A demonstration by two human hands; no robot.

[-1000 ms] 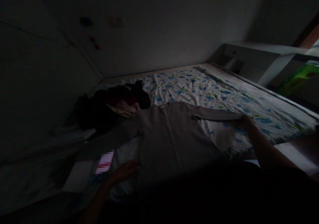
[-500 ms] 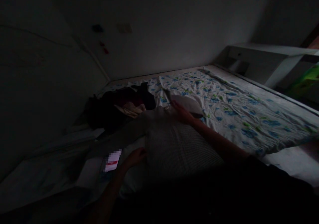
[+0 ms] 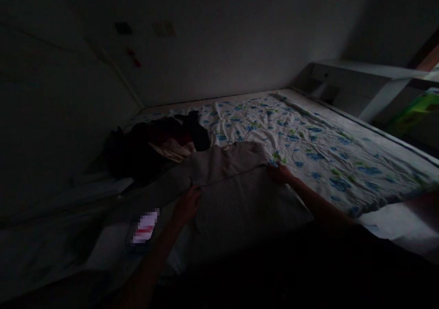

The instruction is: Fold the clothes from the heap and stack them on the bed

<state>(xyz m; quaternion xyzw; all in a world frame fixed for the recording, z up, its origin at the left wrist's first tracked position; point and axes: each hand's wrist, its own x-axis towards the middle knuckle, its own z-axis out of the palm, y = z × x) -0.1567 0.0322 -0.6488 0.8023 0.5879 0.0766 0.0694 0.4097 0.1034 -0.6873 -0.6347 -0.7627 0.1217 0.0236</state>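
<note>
A grey ribbed sweater [image 3: 240,203] lies spread on the bed, its neck with a small pale label facing away from me. A plain grey band crosses its upper part, and a sleeve reaches down to the left. My left hand [image 3: 187,204] is closed at the sweater's left side, just under that band. On the opposite side, my right hand [image 3: 281,174] has its fingers closed on the edge near the band's end. Dim light hides the finer finger detail. A phone with a lit screen [image 3: 145,227] lies left of my left forearm.
A heap of dark clothes [image 3: 137,151] with a beige piece [image 3: 176,149] lies beyond the sweater to the left. A flowered sheet [image 3: 308,155] covers the bed. White shelving [image 3: 360,89] stands at the right, and a wall [image 3: 233,43] rises behind.
My right hand has come back toward me from the sweater's neck area to its right edge, and the raised cloth there now lies flat. My left hand has moved slightly forward.
</note>
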